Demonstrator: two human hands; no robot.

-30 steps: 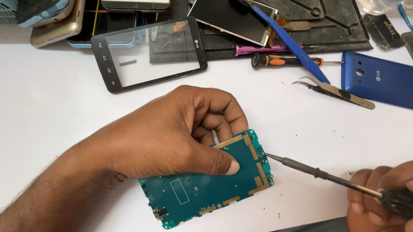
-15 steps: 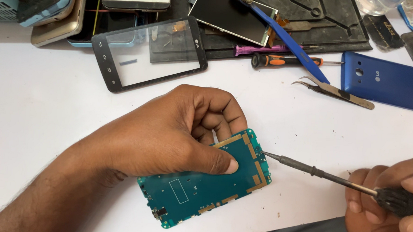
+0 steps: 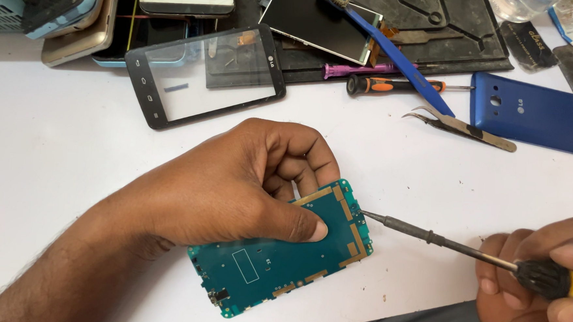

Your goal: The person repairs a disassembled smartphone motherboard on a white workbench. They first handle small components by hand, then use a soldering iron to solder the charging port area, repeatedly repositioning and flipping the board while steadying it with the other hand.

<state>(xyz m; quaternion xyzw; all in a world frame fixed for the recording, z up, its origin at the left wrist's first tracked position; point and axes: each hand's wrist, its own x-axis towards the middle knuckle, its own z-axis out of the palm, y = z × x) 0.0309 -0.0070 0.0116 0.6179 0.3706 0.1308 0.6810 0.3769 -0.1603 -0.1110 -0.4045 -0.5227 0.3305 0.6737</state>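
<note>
White worktable (image 3: 52, 142) is carrying a teal circuit board (image 3: 281, 265) at six o'clock; left hand (image 3: 233, 184) is pinching it flat, right hand (image 3: 542, 279) is gripping a screwdriver (image 3: 439, 241), probing its three-o'clock edge, needing steady pressure.

Phone repair bench: black work mat (image 3: 456, 33) at the back, with loose screen (image 3: 320, 22), screwdriver (image 3: 395, 86), tweezers (image 3: 461, 128), blue back cover (image 3: 531, 115) around it.
</note>
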